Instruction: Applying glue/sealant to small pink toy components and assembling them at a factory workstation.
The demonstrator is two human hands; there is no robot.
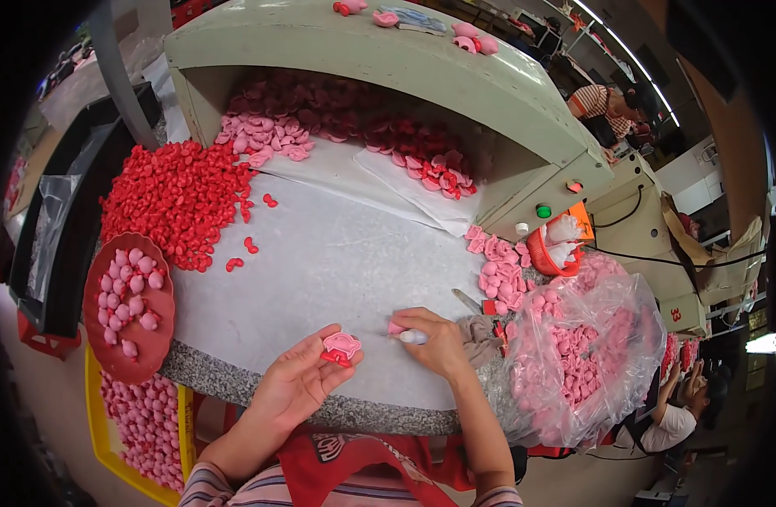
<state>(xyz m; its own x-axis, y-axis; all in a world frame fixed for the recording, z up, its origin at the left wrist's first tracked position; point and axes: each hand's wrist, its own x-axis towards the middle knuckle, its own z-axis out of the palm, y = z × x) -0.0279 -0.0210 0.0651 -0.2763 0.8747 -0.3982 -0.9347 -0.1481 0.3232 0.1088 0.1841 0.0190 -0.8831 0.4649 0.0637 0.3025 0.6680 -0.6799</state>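
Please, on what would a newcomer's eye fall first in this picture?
Probably on the big heap of red pieces at the left of the table. Next come the clear bag of pink pieces at the right and, near the front edge, the pink-and-red piece in the left hand's grip.

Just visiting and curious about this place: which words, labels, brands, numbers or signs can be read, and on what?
I don't copy out wording or numbers, only where they stand:
Beige panel at right: red digits, readable.
Dark patch on the red apron: pale lettering, partly readable.
Yellow crate rim: dark marks, too small to read.
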